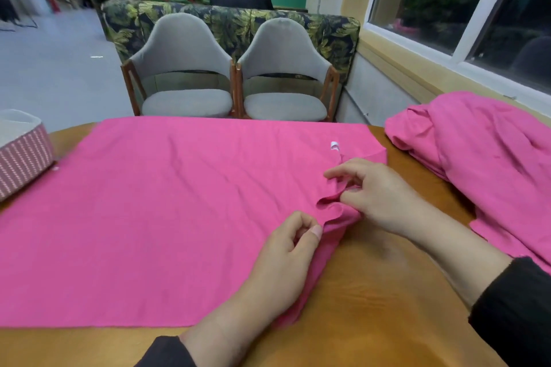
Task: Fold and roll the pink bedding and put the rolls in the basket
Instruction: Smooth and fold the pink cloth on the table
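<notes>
Early: your right hand [372, 194] and left hand [286, 250] pinch the sheet [167, 211] edge, centre-right; nothing rolled, basket [22, 155] at left looks empty, pile [477, 164] at right untouched.

We find no words, numbers, brand names or signs that can be read anywhere in this view. A small white tag [334, 146] is sewn at the far right edge of the flat pink sheet [167, 211], but it is too small and blurred for us to tell whether anything is printed on it. The woven basket [22, 155] at the left edge carries only a pattern of pink and white stripes, no lettering.
</notes>
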`<state>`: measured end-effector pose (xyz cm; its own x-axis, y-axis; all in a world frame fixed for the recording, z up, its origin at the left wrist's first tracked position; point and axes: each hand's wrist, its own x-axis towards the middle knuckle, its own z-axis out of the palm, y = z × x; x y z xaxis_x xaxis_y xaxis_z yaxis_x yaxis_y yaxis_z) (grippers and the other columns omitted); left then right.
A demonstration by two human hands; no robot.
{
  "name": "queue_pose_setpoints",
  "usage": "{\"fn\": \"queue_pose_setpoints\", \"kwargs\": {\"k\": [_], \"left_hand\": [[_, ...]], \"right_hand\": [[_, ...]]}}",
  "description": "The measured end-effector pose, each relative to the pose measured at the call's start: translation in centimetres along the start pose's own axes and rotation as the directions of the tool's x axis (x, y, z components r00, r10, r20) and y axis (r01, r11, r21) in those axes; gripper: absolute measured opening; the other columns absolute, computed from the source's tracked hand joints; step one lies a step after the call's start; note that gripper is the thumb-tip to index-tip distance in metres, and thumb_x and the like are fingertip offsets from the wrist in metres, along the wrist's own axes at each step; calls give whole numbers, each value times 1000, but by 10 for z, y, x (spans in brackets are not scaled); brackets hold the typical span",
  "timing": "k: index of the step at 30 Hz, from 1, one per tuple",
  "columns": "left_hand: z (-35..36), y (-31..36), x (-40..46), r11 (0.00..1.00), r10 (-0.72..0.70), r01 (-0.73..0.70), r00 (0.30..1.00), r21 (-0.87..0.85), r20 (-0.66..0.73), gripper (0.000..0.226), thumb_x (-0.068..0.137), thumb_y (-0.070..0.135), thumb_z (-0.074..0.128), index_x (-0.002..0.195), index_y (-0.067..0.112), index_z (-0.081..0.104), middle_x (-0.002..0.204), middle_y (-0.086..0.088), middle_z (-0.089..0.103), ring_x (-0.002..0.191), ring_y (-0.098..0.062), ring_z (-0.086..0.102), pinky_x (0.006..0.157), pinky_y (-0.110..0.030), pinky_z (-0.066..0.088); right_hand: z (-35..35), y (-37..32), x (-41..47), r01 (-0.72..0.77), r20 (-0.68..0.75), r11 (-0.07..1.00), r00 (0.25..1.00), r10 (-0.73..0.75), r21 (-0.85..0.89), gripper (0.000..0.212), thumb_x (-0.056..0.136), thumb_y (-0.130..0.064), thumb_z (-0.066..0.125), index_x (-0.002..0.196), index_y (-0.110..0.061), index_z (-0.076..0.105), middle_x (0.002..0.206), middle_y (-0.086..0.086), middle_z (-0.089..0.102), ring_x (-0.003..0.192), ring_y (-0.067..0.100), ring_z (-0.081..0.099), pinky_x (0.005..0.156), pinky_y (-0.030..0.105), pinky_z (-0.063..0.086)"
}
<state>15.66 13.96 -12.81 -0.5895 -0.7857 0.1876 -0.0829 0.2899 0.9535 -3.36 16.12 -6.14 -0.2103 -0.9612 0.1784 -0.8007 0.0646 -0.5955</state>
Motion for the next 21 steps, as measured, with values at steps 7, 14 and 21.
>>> {"fn": "queue_pose_setpoints", "kwargs": {"k": [7, 14, 21], "left_hand": [[-87, -27, 18, 933, 3, 36, 994, 357, -108, 20, 101, 35, 53, 113, 25, 67, 108, 14, 71, 103, -2, 63, 94, -28, 47], [-143, -60, 24, 403, -115, 163, 985, 901, -127, 46, 102, 48, 38, 143, 28, 46, 154, 3, 40, 146, -16, 30, 121, -47, 19], [-156, -75, 15, 419, -118, 177, 983, 890, -140, 51, 102, 48, 35, 148, 26, 39, 162, -1, 29, 151, -20, 19, 122, -52, 9]], "right_hand": [[55, -34, 71, 227, 8, 965, 974, -228, -128, 9, 85, -16, 67, 79, -18, 61, 81, -9, 56, 81, 12, 57, 79, 27, 43], [123, -64, 103, 154, 92, 967, 986, -138, -201, 14, 92, -22, 50, 79, -17, 53, 92, 8, 56, 89, 30, 54, 86, 43, 44], [200, -88, 116, 141, 43, 973, 990, -135, -181, 13, 90, -20, 56, 95, -11, 63, 96, 3, 50, 92, 29, 55, 79, 40, 47]]}}
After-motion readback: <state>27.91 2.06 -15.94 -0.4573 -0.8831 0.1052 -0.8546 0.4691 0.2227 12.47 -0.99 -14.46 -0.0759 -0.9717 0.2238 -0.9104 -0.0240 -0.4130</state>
